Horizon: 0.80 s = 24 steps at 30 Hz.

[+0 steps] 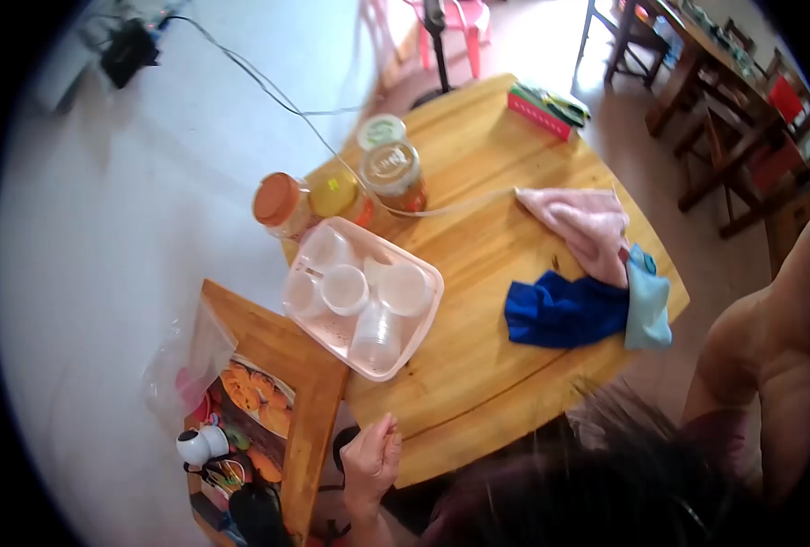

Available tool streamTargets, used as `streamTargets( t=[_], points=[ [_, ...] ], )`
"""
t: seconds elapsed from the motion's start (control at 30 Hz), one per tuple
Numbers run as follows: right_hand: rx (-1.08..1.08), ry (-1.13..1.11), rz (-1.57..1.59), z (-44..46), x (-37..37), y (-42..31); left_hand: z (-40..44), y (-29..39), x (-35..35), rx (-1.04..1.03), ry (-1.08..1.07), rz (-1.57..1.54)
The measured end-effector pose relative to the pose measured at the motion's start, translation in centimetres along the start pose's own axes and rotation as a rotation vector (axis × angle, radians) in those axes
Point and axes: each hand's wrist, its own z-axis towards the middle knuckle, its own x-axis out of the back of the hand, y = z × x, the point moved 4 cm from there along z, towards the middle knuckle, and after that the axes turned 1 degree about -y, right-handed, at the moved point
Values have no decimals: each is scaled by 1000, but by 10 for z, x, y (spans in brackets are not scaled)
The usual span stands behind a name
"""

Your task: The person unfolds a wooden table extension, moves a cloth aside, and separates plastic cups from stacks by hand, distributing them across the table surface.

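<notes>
My left hand is at the near left edge of the wooden table, its fingers curled closed with nothing visible in them. Beyond it, a pale pink tray holds several clear plastic cups. On the table's right side, a pink cloth lies beside a dark blue cloth and a light blue cloth. A bare arm shows at the right edge; its hand is out of view.
Lidded jars stand behind the tray. A pink and green box sits at the table's far edge. To the left, a wooden stand holds a white device and a plastic bag. A cable crosses the tabletop.
</notes>
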Motion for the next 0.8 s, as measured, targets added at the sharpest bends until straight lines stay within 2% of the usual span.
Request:
streamTargets(
  t=[0.03, 0.1, 0.17, 0.2, 0.23, 0.3, 0.37, 0.57, 0.7, 0.8],
  points=[
    [33, -12, 2, -2, 2, -9, -5, -10, -7, -34, -5, -13],
    [78, -85, -4, -6, -4, -29, -13, -11, -18, -88, -5, 297],
    [51, -183, -19, -5, -21, -32, -12, -81, -68, -183, 118, 205],
    [4, -149, -28, -8, -15, -23, -48, -104, -61, -168, 56, 206],
    [-21, -138, -44, -11, -9, -23, -47, -120, -65, -182, 40, 219],
    [-45, -109, -51, -21, -4, -18, 5, -34, -37, -127, -4, -4],
    [-72, -94, -51, -33, -6, -11, 16, -12, -44, -72, -44, 74],
    [-206, -24, -158, -41, -23, 4, 19, -1, -64, -80, -104, -82],
    [-344, 17, -313, -37, -43, 22, 23, 4, -73, -109, -163, -66],
    [-425, -2, -382, -29, -57, 31, 23, 2, -85, -113, -135, -112]
  ],
)
